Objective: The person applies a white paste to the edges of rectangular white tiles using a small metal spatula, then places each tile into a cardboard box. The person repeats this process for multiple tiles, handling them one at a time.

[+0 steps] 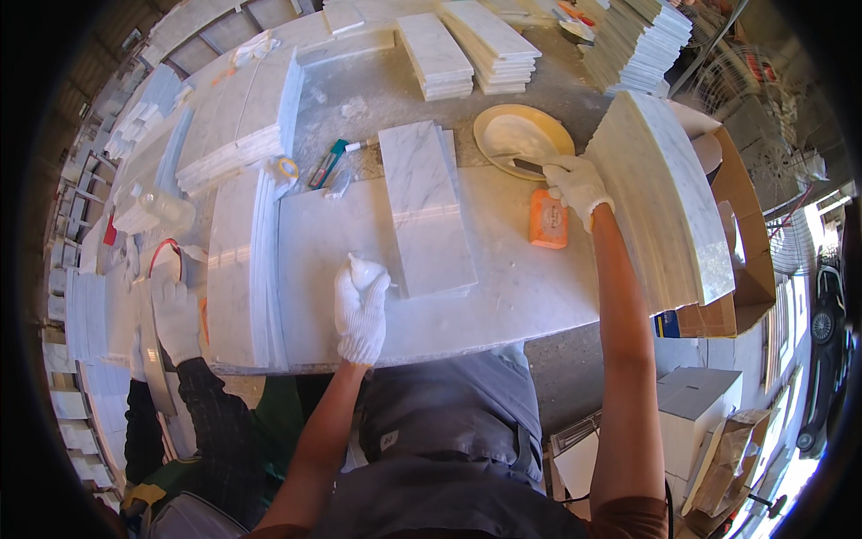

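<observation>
My left hand (362, 304), in a white glove, rests on the marble worktop (332, 242) beside the near left corner of a white marble slab (424, 208); its fingers are curled with nothing seen in them. My right hand (575, 184), also gloved, reaches far right and grips a dark flat scraper (528, 165) at the edge of a yellow plate (521, 135). An orange block (548, 218) lies just below that hand.
A tall stack of marble tiles (660, 202) leans at the right over a cardboard box (741, 234). More tile stacks (238, 121) lie left and at the back. Another person's gloved hand (175, 319) rests at the left. A green-handled tool (328, 163) lies mid-table.
</observation>
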Demonstrator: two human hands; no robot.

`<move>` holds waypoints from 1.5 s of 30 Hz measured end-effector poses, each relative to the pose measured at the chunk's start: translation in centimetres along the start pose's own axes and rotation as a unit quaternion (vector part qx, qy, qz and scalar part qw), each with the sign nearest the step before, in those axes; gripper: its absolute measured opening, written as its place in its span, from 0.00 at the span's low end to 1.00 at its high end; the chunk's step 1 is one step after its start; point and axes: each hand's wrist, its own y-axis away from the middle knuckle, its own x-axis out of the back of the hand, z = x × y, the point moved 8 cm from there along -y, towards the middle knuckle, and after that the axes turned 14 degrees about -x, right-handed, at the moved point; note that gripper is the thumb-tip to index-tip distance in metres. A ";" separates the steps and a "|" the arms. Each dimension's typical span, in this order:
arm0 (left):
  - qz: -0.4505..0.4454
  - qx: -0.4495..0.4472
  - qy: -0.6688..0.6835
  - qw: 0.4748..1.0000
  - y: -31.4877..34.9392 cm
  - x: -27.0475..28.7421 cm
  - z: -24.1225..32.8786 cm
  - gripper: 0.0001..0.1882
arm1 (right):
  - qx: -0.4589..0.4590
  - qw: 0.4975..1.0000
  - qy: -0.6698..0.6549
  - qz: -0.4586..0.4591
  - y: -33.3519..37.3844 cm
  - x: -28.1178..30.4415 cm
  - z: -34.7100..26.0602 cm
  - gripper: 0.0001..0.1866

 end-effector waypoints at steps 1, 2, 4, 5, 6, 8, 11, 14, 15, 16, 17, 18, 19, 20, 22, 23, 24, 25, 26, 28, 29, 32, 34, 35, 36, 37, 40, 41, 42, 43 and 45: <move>-0.003 -0.001 -0.014 1.000 0.0 0.0 0.0 0.25 | -0.004 1.000 -0.003 0.000 0.2 0.0 0.1 0.18; -0.005 -0.007 -0.023 1.000 -0.1 0.1 0.2 0.25 | -0.002 1.000 -0.009 -0.002 0.4 -0.1 0.1 0.18; -0.021 -0.007 -0.016 1.000 -0.2 -0.1 0.2 0.22 | 0.000 1.000 -0.002 0.013 0.8 0.1 0.2 0.18; -0.034 -0.002 0.001 0.999 -0.3 -0.3 0.1 0.21 | 0.005 1.000 -0.001 0.018 1.0 0.2 0.2 0.19; -0.041 0.003 0.021 0.999 -0.4 -0.4 0.0 0.19 | -0.002 1.000 -0.008 0.008 1.1 0.0 0.3 0.19; -0.024 -0.006 0.036 0.999 -0.4 -0.4 0.1 0.20 | -0.023 1.000 -0.021 -0.001 1.5 0.1 0.6 0.19; -0.018 -0.003 0.041 0.999 -0.5 -0.5 0.3 0.19 | -0.003 0.997 -0.070 -0.012 2.8 0.2 0.6 0.15; -0.012 0.008 0.052 0.999 -0.4 -0.6 0.5 0.16 | 0.043 0.995 -0.076 -0.054 5.1 -0.8 0.5 0.19; -0.008 0.006 0.069 0.998 -0.4 -0.5 0.7 0.15 | 0.038 0.994 -0.082 -0.058 5.8 -1.3 0.9 0.19; -0.010 0.009 0.047 0.999 -0.4 -0.5 0.7 0.15 | 0.033 0.993 -0.094 -0.065 6.5 -2.0 1.3 0.20; -0.013 0.008 0.035 0.999 -0.4 -0.4 0.7 0.15 | 0.024 0.991 -0.110 -0.069 7.3 -2.7 1.9 0.20; -0.015 0.005 0.032 0.999 -0.4 -0.3 0.7 0.15 | 0.031 0.993 -0.086 -0.070 8.0 -3.5 2.3 0.20; -0.020 0.007 0.018 1.000 -0.4 -0.3 0.6 0.16 | 0.034 0.995 -0.066 -0.067 8.8 -4.5 2.9 0.20; -0.026 0.008 0.011 1.000 -0.4 -0.3 0.4 0.16 | 0.046 0.995 -0.050 -0.070 9.5 -5.3 3.3 0.20; -0.022 -0.006 0.012 1.000 -0.3 -0.2 0.1 0.18 | 0.032 0.994 -0.041 -0.093 10.5 -7.2 4.6 0.20; -0.012 -0.019 0.020 1.000 -0.3 -0.2 0.0 0.19 | 0.018 0.995 -0.030 -0.097 10.9 -7.9 5.4 0.20; -0.003 -0.019 0.028 0.999 -0.2 -0.1 -0.2 0.21 | 0.022 0.994 -0.043 -0.102 11.4 -8.5 5.9 0.20; -0.002 -0.034 0.014 0.999 -0.1 0.0 -0.2 0.21 | 0.033 0.992 -0.055 -0.109 11.8 -9.0 6.2 0.20; -0.002 -0.035 0.001 0.999 -0.1 0.1 -0.4 0.22 | 0.036 0.992 -0.062 -0.108 12.1 -9.4 6.6 0.19; -0.005 -0.030 -0.017 0.999 0.0 0.2 -0.5 0.22 | 0.047 0.992 -0.063 -0.100 12.4 -10.1 7.1 0.18; -0.009 -0.024 -0.021 0.999 0.1 0.1 -0.6 0.22 | 0.058 0.992 -0.063 -0.091 12.6 -10.2 7.3 0.18; -0.017 -0.008 -0.023 1.000 0.0 0.1 -0.5 0.21 | 0.085 0.993 -0.056 -0.061 12.7 -10.5 7.6 0.17; -0.021 -0.005 -0.030 0.999 -0.1 0.1 -0.2 0.20 | 0.099 0.993 -0.042 -0.041 12.6 -10.5 7.9 0.16; -0.023 -0.007 -0.038 0.999 -0.1 0.1 0.0 0.19 | 0.138 0.990 -0.021 -0.023 12.7 -10.4 7.6 0.15; -0.021 -0.004 -0.041 0.999 -0.1 0.1 0.1 0.18 | 0.176 0.984 -0.001 -0.004 12.9 -10.4 7.3 0.15; -0.022 -0.005 -0.044 0.999 -0.1 0.1 0.2 0.17 | 0.214 0.977 0.019 0.014 13.1 -10.3 7.0 0.15; -0.018 0.002 -0.048 0.999 0.0 0.1 0.1 0.16 | 0.281 0.953 0.079 0.075 13.8 -10.2 6.8 0.14; -0.020 0.002 -0.055 0.998 0.0 0.1 0.1 0.16 | 0.318 0.937 0.101 0.099 14.3 -10.2 6.5 0.14; -0.019 -0.003 -0.057 0.998 0.0 0.1 0.2 0.16 | 0.354 0.919 0.123 0.122 14.8 -10.3 6.2 0.14; -0.021 -0.002 -0.061 0.998 0.0 0.1 0.1 0.16 | 0.389 0.898 0.144 0.150 15.3 -10.2 5.9 0.15; -0.018 -0.007 -0.059 0.998 -0.1 0.1 0.1 0.17 | 0.394 0.895 0.142 0.156 15.4 -10.2 5.9 0.15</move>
